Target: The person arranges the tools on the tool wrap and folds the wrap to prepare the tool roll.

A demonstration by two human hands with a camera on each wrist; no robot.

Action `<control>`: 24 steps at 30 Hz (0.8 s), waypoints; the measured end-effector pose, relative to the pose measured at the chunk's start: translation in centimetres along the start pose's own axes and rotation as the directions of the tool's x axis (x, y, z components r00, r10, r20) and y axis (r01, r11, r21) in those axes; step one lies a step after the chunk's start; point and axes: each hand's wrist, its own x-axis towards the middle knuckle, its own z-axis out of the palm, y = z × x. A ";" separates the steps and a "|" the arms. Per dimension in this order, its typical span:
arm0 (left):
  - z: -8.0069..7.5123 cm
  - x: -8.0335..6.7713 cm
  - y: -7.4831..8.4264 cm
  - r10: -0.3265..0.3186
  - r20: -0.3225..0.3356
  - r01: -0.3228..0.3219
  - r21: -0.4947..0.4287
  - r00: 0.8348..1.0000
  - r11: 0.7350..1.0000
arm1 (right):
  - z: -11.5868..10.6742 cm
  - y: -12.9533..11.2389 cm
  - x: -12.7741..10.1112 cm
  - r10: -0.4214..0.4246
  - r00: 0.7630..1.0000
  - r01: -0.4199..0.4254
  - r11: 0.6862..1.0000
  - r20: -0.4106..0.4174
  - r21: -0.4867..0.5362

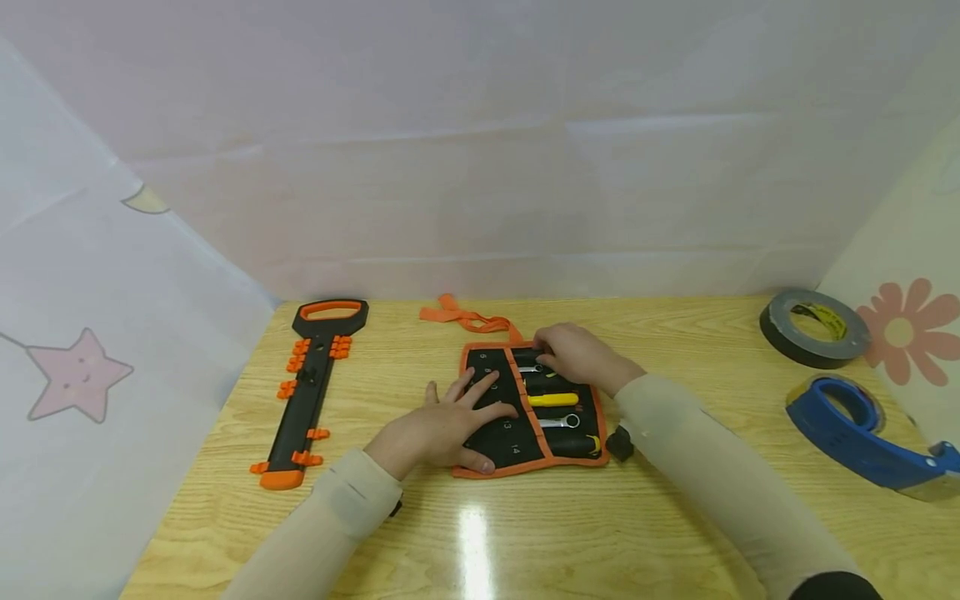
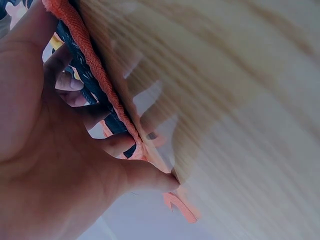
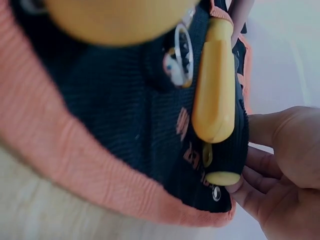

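Observation:
A black tool pouch with orange trim lies unrolled mid-table. My left hand rests flat on its left half with the fingers spread; the left wrist view shows that hand against the pouch's orange edge. My right hand is at the pouch's far right corner, fingers curled on the fabric beside a small silver wrench. In the right wrist view its fingers curl round the pouch's edge. A yellow handle and another silver wrench sit in the pockets.
A black and orange wrench rack lies at the left. A black tape roll and a blue tape dispenser are at the right. A small black object sits by the pouch's near right corner. The pouch's orange tie strap trails behind it.

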 end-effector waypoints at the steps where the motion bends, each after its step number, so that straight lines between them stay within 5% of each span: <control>1: 0.0 0.0 0.0 0.000 0.001 0.000 0.000 1.000 1.000 | 0.0 -0.1 0.1 -0.002 1.000 0.002 1.000 0.006 0.001; 24: -0.1 0.0 0.1 -0.009 0.006 0.009 -0.002 1.000 1.000 | -0.4 0.2 -0.9 0.021 0.998 -0.018 0.999 -0.054 0.049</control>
